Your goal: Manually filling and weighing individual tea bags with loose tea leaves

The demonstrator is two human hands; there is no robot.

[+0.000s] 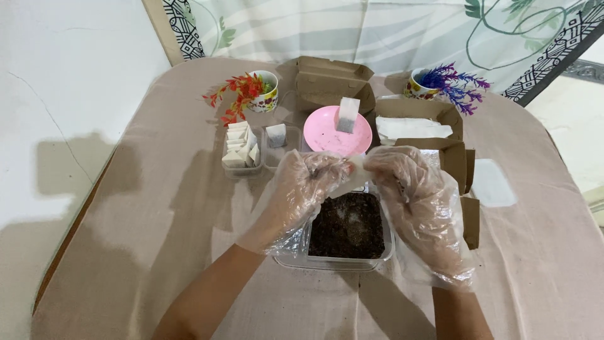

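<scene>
Landmark: the clear tub of dark loose tea, centre of the cloth-covered table.

Far left of the tub, a clear tray of folded white sachets; beside it one filled sachet.

Left hand, in a loose plastic glove, is closed in a pinch on a small white paper sachet held just above the tub's far rim.

Behind the tub, a pink plate bears another sachet.

Right hand, gloved, pinches the same sachet's opposite edge.

Judgement: the sachet is very light, limp and tear-prone; gloves are slippery, so grip at the edges, gently.
</scene>
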